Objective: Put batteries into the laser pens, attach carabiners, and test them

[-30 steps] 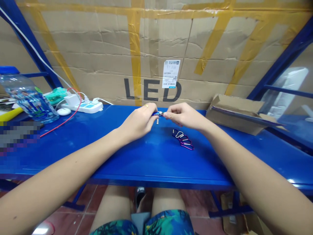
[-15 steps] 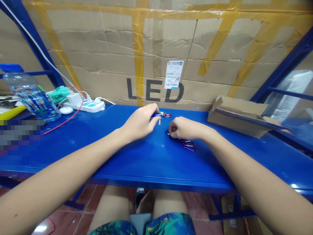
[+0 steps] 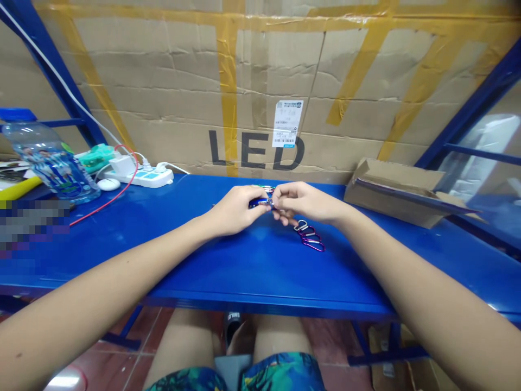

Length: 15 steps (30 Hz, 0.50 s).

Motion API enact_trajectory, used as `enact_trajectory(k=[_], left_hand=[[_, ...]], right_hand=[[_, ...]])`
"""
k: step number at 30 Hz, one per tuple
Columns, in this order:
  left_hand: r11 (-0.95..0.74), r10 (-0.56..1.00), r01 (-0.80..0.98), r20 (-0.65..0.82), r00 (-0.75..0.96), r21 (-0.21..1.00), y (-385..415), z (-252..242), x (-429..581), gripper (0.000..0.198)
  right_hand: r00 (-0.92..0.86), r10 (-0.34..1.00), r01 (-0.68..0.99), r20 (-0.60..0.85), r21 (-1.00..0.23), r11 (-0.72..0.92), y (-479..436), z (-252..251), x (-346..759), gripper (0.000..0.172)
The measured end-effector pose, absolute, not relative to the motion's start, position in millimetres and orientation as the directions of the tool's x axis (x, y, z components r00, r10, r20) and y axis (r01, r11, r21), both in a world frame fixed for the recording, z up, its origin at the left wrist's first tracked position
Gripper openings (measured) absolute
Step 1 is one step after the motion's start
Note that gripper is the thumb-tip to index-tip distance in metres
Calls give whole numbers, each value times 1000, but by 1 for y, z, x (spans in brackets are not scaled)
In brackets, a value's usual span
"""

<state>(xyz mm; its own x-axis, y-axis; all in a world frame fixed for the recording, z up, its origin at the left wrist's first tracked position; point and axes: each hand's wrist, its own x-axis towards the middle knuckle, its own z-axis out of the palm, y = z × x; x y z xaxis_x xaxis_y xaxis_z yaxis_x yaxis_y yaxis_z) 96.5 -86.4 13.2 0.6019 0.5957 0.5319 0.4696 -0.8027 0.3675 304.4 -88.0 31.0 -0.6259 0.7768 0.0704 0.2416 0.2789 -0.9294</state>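
Observation:
My left hand (image 3: 238,209) is closed round a small blue tube (image 3: 258,202) with a printed label and a metal end; most of it is hidden by the fingers. At the metal end, the thumb and forefinger of my right hand (image 3: 301,201) are pinched together, apparently on a carabiner that the fingers cover. On the table just below that hand lie several carabiners, among them a silver one (image 3: 300,225) and a magenta one (image 3: 313,246). Small green and red pieces with metal ends (image 3: 266,188) show behind the hands.
A blue table (image 3: 195,266) carries everything. To the left are a plastic bottle (image 3: 52,163), a power strip (image 3: 152,176) and a red cable (image 3: 108,196). An open cardboard box (image 3: 391,195) stands on the right. A large taped carton (image 3: 171,98) rises behind.
My right hand has moved left and up from the carabiners to the end of the blue tube. The dark carabiner at its fingers no longer shows on the table. My left hand has barely shifted.

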Motion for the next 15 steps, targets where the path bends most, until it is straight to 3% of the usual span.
enact_trajectory(k=[5,10,15], left_hand=[[-736,674,517,542,502,437,-87,15,96,16],[-729,682,504,546,487,462,-87,11,100,13],[-742,667,499,557,495,447,-86,8,103,16]], right_hand=[[-500,857,81,125,-978,191,-86,24,299,13],[-416,881,233,227,-910,344,-90,25,294,11],[-410,812,389,414,-726,567,-89,22,293,12]])
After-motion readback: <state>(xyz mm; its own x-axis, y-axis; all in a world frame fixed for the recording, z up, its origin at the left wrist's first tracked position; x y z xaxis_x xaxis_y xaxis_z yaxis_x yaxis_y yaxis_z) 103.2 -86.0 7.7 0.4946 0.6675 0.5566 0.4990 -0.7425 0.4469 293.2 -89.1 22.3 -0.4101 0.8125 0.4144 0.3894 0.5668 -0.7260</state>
